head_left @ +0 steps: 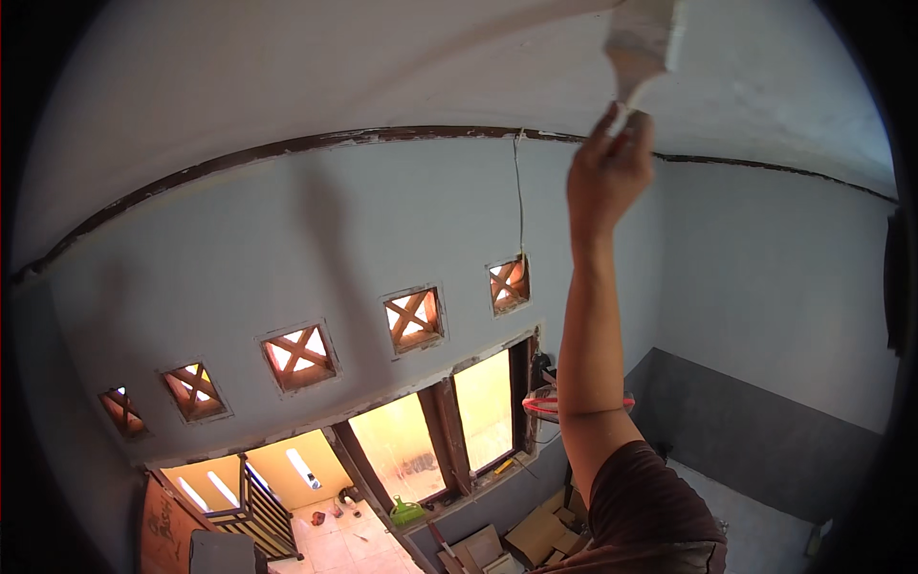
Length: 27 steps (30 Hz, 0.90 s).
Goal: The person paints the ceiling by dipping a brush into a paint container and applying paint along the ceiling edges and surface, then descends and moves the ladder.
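Observation:
My right hand (614, 172) is raised overhead at the upper right, fingers closed round the handle of a flat, wide paintbrush (643, 53). The brush points up, its bristle end near or against the pale ceiling (459, 67); whether it touches, I cannot tell. Both brush and fingers look slightly blurred. Below the hand, my bare forearm runs down to a dark sleeve (650, 507) at the lower edge. A brown trim strip (382, 135), patchy with white, follows the join of ceiling and wall behind the hand. My left hand is out of view.
Several crossed-wood vents (414, 318) line the grey wall, with a thin cord (520, 201) hanging above one. Below are a brown-framed window (483, 411), a red-rimmed fan (540, 402), cardboard (537, 531), a green dustpan (406, 511) and a slatted gate (253, 517) by the doorway.

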{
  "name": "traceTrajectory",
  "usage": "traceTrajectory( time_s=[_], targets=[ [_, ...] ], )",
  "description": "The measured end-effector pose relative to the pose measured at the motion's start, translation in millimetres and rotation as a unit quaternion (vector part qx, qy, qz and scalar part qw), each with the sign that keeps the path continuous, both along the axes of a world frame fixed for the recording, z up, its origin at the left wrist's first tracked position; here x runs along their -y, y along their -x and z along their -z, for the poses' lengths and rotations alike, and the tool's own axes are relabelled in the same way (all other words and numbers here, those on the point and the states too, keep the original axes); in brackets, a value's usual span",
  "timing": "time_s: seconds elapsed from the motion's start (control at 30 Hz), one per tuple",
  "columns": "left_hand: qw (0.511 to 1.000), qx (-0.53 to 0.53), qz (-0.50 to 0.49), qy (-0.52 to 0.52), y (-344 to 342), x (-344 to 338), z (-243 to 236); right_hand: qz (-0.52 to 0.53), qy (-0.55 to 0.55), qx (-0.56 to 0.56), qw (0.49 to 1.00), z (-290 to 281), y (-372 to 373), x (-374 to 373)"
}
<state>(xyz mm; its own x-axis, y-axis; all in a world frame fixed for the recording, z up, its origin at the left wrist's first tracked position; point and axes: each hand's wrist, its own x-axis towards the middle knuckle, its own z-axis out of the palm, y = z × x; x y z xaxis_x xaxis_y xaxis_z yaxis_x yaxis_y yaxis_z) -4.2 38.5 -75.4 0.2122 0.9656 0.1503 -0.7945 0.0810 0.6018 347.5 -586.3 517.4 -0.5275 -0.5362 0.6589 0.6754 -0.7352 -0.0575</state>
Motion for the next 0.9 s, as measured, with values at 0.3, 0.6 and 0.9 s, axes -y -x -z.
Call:
traceTrajectory(
  time_s=[0.3, 0.6, 0.9],
  targets=[
    [0.999, 0.012, 0.038, 0.025, -2.9, 11.1, -13.2, -0.062, 0.023, 0.004, 0.998, 28.3, 1.6, -7.4],
    [0.998, 0.018, 0.051, 0.035, -2.8, 15.5, -21.1, -0.072, 0.042, -0.042, 0.996, 32.4, -1.1, -12.2],
    [0.997, 0.021, 0.06, 0.041, -1.1, 22.7, -27.4, -0.066, 0.055, -0.078, 0.993, 36.2, -4.5, 6.0]
  ],
)
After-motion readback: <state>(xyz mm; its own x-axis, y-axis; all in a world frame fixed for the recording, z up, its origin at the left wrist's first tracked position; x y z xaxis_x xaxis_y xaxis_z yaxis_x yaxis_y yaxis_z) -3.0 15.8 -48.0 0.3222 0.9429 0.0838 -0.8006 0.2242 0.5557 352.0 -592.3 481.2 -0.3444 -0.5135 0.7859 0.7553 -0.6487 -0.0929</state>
